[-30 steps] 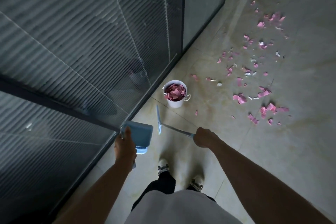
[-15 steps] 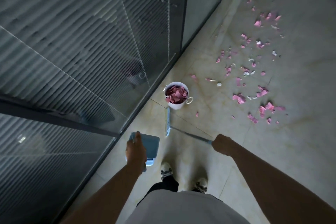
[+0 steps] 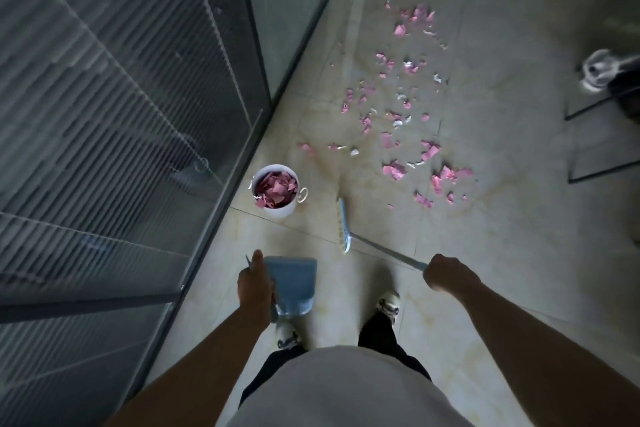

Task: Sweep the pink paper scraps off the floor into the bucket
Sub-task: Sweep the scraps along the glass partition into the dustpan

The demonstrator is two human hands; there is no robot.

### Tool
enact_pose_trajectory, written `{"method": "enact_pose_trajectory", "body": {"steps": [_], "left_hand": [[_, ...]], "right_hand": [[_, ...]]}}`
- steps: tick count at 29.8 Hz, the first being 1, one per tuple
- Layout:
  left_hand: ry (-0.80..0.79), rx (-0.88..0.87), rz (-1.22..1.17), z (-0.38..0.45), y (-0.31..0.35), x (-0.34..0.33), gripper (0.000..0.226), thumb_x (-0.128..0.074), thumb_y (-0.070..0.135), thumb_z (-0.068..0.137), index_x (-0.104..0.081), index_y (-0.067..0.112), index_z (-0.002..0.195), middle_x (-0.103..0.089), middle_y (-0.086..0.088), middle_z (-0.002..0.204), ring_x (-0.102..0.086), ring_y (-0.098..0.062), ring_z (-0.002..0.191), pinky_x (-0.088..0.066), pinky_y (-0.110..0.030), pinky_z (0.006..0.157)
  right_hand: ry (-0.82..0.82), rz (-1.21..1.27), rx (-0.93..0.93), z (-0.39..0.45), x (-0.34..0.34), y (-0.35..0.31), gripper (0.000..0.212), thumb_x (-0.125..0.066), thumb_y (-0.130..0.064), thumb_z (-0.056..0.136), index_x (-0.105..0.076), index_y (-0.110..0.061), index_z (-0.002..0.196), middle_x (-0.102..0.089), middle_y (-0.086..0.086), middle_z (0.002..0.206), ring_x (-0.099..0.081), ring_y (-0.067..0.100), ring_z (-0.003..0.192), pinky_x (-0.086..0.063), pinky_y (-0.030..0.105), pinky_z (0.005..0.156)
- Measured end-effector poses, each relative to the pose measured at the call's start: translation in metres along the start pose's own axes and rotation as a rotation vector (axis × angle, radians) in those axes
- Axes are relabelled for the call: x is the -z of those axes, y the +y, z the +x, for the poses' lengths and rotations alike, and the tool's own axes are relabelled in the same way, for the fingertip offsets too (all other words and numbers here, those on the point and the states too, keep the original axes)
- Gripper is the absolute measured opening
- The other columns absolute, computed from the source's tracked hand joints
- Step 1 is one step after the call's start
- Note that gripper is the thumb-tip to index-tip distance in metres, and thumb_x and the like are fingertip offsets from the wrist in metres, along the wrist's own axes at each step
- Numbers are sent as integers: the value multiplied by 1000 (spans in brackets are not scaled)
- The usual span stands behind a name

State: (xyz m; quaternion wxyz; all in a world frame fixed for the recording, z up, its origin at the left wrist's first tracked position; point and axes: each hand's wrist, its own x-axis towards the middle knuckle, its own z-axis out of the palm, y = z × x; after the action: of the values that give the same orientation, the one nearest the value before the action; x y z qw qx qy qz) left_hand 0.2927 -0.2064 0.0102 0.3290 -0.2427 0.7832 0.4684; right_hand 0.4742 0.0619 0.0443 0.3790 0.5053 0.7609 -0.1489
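Two tools in your hands, one receptacle, one scatter of litter, listed from the glass wall rightward.

Left hand: fingers wrapped fully around the handle of the blue dustpan, thumb lying up along its edge. Forearm reaches forward and low; the pan hangs clear of the floor, apparently empty.

White bucket: stands beside the foot of the glass partition, already well filled with pink pieces. Likely light and easy to knock over; tip the pan in gently.

Broom: head near the floor, just right of the bucket, short of the litter. Slim, stiff shaft; hold it where you have it, at the upper end.

Right hand: closed in a fist about the broom shaft, arm extended forward and outward.

Pink paper scraps: many remain, spread over the tiled floor ahead and right of the bucket. Judge them near weightless, soft, prone to flutter; use short, low strokes.
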Motion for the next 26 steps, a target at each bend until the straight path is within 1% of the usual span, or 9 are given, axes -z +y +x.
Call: {"method": "enact_pose_trajectory", "body": {"steps": [2,4,6,9,14,18,22,24,26], "left_hand": [[-52,-25,-37,-7,4,-23,46,-55,50,90,-51,8,71,-48,-7,57,-44,-17,44,-39,-26,44],[-83,-34,-59,-19,12,-51,36,-62,39,88,-50,10,72,-48,-6,58,-44,-16,47,-39,-27,48],[-105,-43,-48,-30,19,-72,26,-62,26,88,-50,10,71,-46,-5,56,-41,-15,42,-37,-27,48],[-115,-61,-40,-47,31,-118,17,-59,17,89,-50,10,76,-45,-3,50,-38,-12,37,-35,-25,44],[-71,-102,-33,-69,56,-183,12,-55,13,87,-50,11,76,-44,-2,50,-37,-12,36,-34,-23,41],[-47,-135,-11,-81,82,-226,13,-55,12,83,-48,12,73,-42,-4,52,-34,-13,35,-32,-21,39],[-55,-180,56,-80,109,-258,9,-53,16,85,-54,9,79,-45,-6,55,-37,-15,38,-33,-23,41],[-63,-212,94,-74,123,-274,10,-54,16,84,-52,10,77,-46,-6,54,-38,-16,38,-33,-23,41],[-72,-244,141,-65,137,-288,13,-53,18,84,-50,10,74,-45,-5,52,-39,-17,39,-34,-23,41]], "right_hand": [[10,14,-10,18,13,26,36,-44,-18,87,-54,-14,121,-60,8,107,-59,27,93,-49,34,84],[28,33,-17,42,31,57,35,-45,-18,87,-54,-15,121,-59,7,105,-59,26,95,-49,34,84],[35,26,-16,62,49,80,35,-44,-19,88,-54,-16,122,-60,7,110,-60,26,102,-47,34,84],[57,13,-7,99,79,123,36,-45,-20,89,-55,-19,123,-60,6,113,-59,26,106,-45,35,86],[93,-8,18,143,117,160,35,-44,-18,90,-54,-19,124,-60,5,111,-59,26,106,-40,35,78],[108,105,15,158,125,179,32,-45,-19,89,-56,-17,120,-61,5,108,-60,26,103,-47,37,83],[140,184,-52,167,133,200,30,-49,-19,88,-58,-17,116,-62,5,108,-61,26,103,-42,33,76],[158,195,-85,172,141,215,29,-49,-20,89,-58,-16,117,-62,5,111,-60,27,106,-43,34,78],[180,192,-104,176,150,227,29,-48,-21,91,-57,-14,117,-62,7,114,-60,28,108,-46,36,84]]}}
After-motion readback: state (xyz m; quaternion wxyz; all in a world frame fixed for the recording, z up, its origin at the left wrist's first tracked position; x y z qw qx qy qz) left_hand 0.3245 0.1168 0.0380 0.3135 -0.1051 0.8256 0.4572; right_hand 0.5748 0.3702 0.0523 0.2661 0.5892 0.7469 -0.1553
